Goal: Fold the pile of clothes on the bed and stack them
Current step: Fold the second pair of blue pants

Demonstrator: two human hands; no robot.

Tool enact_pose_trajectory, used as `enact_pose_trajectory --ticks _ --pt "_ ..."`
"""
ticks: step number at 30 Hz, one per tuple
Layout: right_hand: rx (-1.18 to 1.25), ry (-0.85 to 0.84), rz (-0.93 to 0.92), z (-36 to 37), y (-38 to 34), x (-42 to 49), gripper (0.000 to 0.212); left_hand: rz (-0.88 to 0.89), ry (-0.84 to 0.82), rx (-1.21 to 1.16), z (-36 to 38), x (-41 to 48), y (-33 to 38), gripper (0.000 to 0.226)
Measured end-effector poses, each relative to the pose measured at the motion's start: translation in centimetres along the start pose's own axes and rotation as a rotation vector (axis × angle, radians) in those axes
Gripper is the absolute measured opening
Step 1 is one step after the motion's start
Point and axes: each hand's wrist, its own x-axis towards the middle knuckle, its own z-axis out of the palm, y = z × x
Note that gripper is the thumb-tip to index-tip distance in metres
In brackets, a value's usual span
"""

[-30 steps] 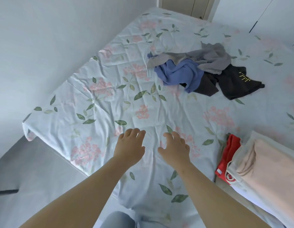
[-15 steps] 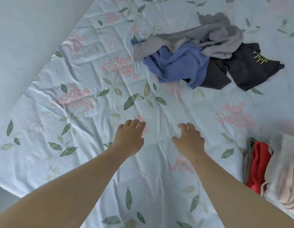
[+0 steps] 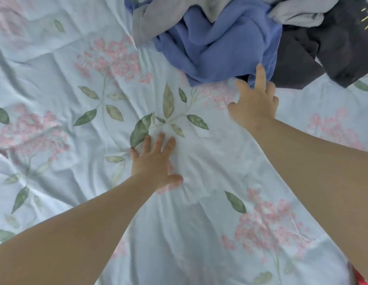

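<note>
A loose pile of clothes lies at the top of the view on the floral bed sheet (image 3: 96, 99). A crumpled blue garment (image 3: 220, 42) is in front, a grey garment (image 3: 150, 17) drapes over its left and top, and a black garment (image 3: 333, 44) with yellow marks lies to the right. My right hand (image 3: 255, 103) stretches forward with straight fingers, its fingertips touching the blue garment's lower right edge. My left hand (image 3: 156, 159) rests flat on the sheet below the pile, fingers spread, holding nothing.
A sliver of a red garment (image 3: 362, 278) shows at the bottom right corner. The wrinkled sheet fills the left and lower parts of the view.
I have leaned in over the bed, so the pile looks much closer. My right hand has reached forward to the blue garment's edge, and my left hand has spread flat on the sheet.
</note>
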Motion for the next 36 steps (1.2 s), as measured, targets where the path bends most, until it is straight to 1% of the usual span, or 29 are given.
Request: enact_pose_trajectory --ticks 4,6,9,12,15,17,19,20,22,23,24,25,26,27,28,29,30,31,32,33,36 --pt "-0.055 -0.045 -0.017 0.8 0.3 2.6 0.054 -0.013 0.014 0.015 0.4 0.5 -0.1 0.112" --pt "-0.03 -0.017 -0.05 1.3 0.5 2.7 0.058 -0.021 0.017 0.016 0.5 0.5 -0.1 0.112" --pt "0.046 0.036 -0.146 2.1 1.0 1.2 0.055 -0.029 0.011 0.028 0.4 0.5 0.0 0.113" --pt "0.093 0.041 -0.224 2.8 2.0 -2.4 0.049 -0.037 -0.022 0.023 -0.1 0.5 0.0 0.115" --pt "0.092 -0.055 -0.293 3.4 3.9 -7.3 0.046 -0.029 -0.084 0.012 -0.9 0.3 0.0 0.116" --pt "0.163 -0.087 -0.311 3.3 4.9 -11.1 0.045 -0.025 -0.13 0.006 -1.8 0.0 0.0 0.114" --pt "0.289 -0.056 -0.306 2.5 5.2 -14.5 0.039 -0.008 -0.151 -0.067 -2.8 -0.7 0.2 0.108" --pt "0.343 -0.039 -0.299 1.9 5.3 -16.0 0.034 0.017 -0.147 -0.172 -3.2 -1.3 0.5 0.104" --pt "0.447 -0.024 -0.291 0.6 5.0 -18.5 0.023 0.093 -0.069 -0.48 -3.4 -3.4 1.7 0.102" --pt "0.513 -0.034 -0.286 -0.2 4.9 -19.6 0.017 0.145 0.017 -0.593 -3.5 -5.0 2.7 0.104" --pt "0.573 -0.061 -0.287 -1.0 4.7 -20.6 0.013 0.206 0.118 -0.629 -3.5 -6.8 3.6 0.107" --pt "0.601 -0.085 -0.28 -1.9 4.6 -21.6 0.018 0.271 0.209 -0.611 -3.6 -8.6 4.6 0.109" --pt "0.617 -0.107 -0.271 -2.7 4.4 -22.5 0.028 0.33 0.275 -0.563 -3.7 -10.0 5.3 0.111" --pt "0.632 -0.135 -0.262 -3.6 4.3 -23.4 0.031 0.371 0.313 -0.488 -3.8 -11.4 6.0 0.109" --pt "0.656 -0.157 -0.257 -4.6 4.3 -24.3 0.029 0.4 0.33 -0.398 -3.9 -12.5 6.4 0.102" --pt "0.685 -0.168 -0.253 -5.7 4.2 -25.2 0.025 0.423 0.345 -0.31 -4.1 -13.4 6.7 0.088" --pt "0.724 -0.165 -0.246 -6.7 4.2 -26.2 0.023 0.447 0.367 -0.245 -4.4 -14.2 7.0 0.068" --pt "0.763 -0.153 -0.232 -7.5 4.3 -27.1 0.023 0.466 0.396 -0.229 -4.8 -15.0 7.2 0.047" --pt "0.792 -0.14 -0.205 -8.3 4.5 -28.1 0.023 0.472 0.407 -0.241 -5.3 -16.0 7.4 0.032" --pt "0.816 -0.13 -0.167 -9.1 4.7 -29.1 0.025 0.469 0.409 -0.258 -5.8 -17.1 7.5 0.023" --pt "0.865 -0.112 -0.08 -11.2 5.3 -32.4 0.031 0.44 0.366 -0.267 -7.2 -21.1 7.4 0.016"
